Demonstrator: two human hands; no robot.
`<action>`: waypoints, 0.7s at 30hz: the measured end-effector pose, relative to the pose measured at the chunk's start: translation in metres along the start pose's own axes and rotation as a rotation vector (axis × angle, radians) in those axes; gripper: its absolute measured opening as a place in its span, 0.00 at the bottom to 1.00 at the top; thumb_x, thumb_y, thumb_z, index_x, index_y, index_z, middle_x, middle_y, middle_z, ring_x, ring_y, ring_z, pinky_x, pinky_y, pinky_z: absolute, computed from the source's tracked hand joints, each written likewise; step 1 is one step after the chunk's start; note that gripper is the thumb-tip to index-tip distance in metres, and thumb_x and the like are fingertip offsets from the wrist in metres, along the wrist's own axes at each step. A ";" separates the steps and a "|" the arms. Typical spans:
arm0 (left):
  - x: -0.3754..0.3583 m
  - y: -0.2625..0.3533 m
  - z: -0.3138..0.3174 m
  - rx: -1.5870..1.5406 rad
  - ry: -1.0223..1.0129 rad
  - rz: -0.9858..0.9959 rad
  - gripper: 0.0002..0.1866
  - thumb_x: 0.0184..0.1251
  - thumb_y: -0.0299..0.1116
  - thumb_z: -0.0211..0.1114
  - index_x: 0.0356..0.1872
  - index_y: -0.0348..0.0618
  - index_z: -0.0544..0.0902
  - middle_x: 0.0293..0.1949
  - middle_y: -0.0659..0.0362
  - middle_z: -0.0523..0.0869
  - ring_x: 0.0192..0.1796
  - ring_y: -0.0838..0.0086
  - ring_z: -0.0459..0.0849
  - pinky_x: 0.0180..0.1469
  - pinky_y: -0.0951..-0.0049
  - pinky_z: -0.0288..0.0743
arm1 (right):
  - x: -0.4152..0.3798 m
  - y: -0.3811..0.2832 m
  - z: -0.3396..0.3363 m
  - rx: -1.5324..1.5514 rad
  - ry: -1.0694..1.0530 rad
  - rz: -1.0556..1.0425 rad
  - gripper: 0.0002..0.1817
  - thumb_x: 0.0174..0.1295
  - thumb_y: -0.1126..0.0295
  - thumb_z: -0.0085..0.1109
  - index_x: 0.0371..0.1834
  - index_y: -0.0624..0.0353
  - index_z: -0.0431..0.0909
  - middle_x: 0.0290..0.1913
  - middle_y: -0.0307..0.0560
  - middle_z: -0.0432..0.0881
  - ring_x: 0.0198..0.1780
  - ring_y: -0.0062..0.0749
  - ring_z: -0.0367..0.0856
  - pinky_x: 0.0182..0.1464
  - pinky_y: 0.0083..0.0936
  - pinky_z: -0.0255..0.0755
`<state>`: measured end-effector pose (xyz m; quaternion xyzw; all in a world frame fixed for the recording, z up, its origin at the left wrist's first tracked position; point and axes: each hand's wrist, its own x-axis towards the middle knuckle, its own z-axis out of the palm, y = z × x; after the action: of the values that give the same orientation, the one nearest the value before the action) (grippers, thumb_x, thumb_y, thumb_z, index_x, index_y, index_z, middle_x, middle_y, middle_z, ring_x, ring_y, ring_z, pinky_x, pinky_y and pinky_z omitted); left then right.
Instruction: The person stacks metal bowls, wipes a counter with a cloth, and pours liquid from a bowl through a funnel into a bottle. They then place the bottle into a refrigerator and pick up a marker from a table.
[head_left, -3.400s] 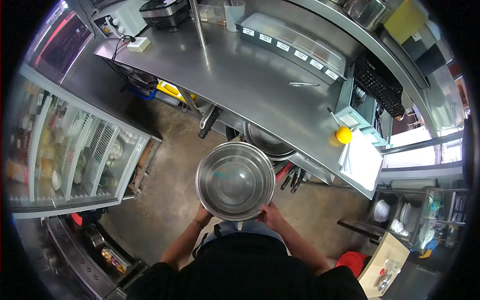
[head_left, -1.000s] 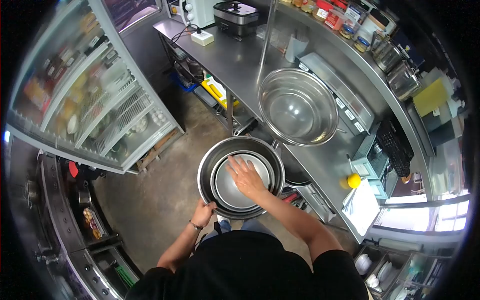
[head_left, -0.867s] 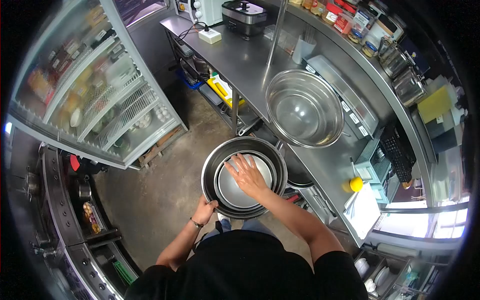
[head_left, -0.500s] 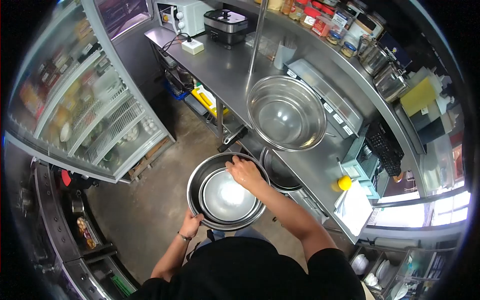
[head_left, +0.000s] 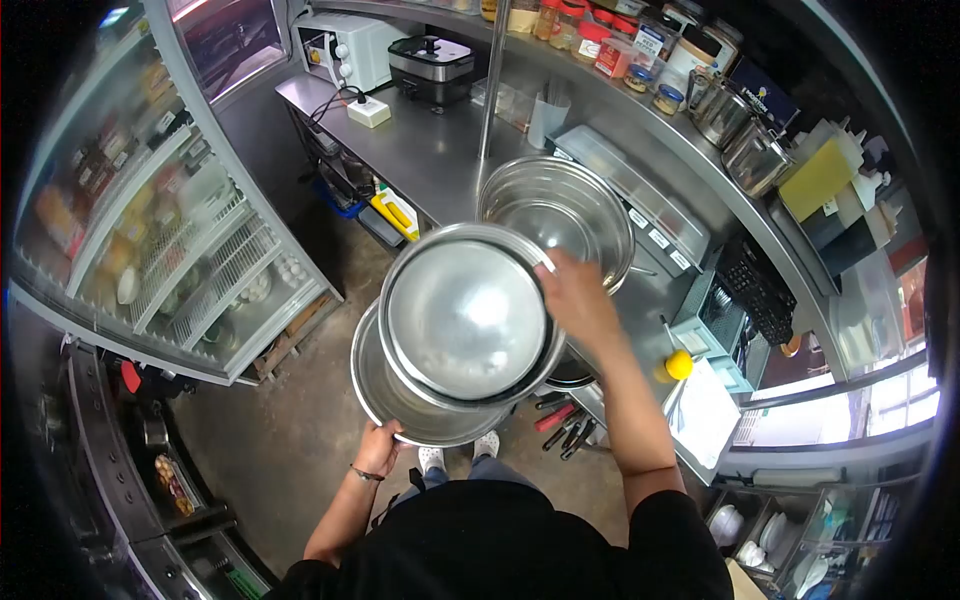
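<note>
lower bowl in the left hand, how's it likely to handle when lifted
The lower bowl looks metallic, so it's probably stiff. Its shiny wall may feel slippery. The left hand holds it at one edge, so it could tip.

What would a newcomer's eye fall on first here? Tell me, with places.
Probably the shiny upper bowl, mid-picture, held by its rim in the right hand over the lower bowl, whose near rim the left hand grips. Just beyond, a third bowl stands on the counter. Farther right, a bright yellow round thing sits by white papers.
</note>
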<state>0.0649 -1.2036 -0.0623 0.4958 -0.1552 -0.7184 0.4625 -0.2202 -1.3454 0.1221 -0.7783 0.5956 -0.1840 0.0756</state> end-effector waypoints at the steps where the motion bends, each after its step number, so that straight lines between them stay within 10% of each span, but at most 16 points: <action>1: 0.000 -0.001 0.001 0.000 -0.001 0.000 0.19 0.53 0.16 0.46 0.49 0.29 0.67 0.39 0.49 0.79 0.36 0.62 0.83 0.30 0.68 0.84 | 0.003 0.008 -0.008 0.031 0.127 0.057 0.11 0.60 0.67 0.48 0.35 0.67 0.73 0.29 0.61 0.79 0.34 0.56 0.76 0.38 0.46 0.69; 8: 0.010 -0.018 0.000 0.026 -0.007 -0.083 0.19 0.54 0.17 0.47 0.50 0.29 0.67 0.43 0.47 0.78 0.38 0.60 0.83 0.39 0.63 0.83 | 0.031 0.069 -0.037 0.074 0.479 0.298 0.11 0.55 0.69 0.52 0.26 0.69 0.75 0.25 0.62 0.79 0.30 0.53 0.79 0.38 0.39 0.71; 13: 0.019 -0.031 0.008 -0.083 -0.046 -0.105 0.21 0.52 0.18 0.47 0.52 0.28 0.65 0.45 0.45 0.76 0.41 0.55 0.82 0.43 0.56 0.81 | 0.040 0.093 -0.015 0.193 0.304 0.591 0.12 0.54 0.71 0.50 0.24 0.74 0.74 0.19 0.62 0.77 0.16 0.44 0.79 0.32 0.35 0.75; 21: 0.038 -0.037 0.011 -0.076 0.037 -0.119 0.21 0.50 0.17 0.48 0.50 0.30 0.66 0.43 0.48 0.77 0.39 0.57 0.82 0.33 0.61 0.83 | 0.014 0.112 0.000 -0.093 0.320 0.629 0.20 0.57 0.59 0.51 0.36 0.71 0.75 0.40 0.67 0.78 0.37 0.61 0.78 0.46 0.45 0.70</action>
<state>0.0333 -1.2183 -0.1042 0.4996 -0.0896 -0.7406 0.4403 -0.3179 -1.3904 0.0869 -0.5205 0.8182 -0.2442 -0.0012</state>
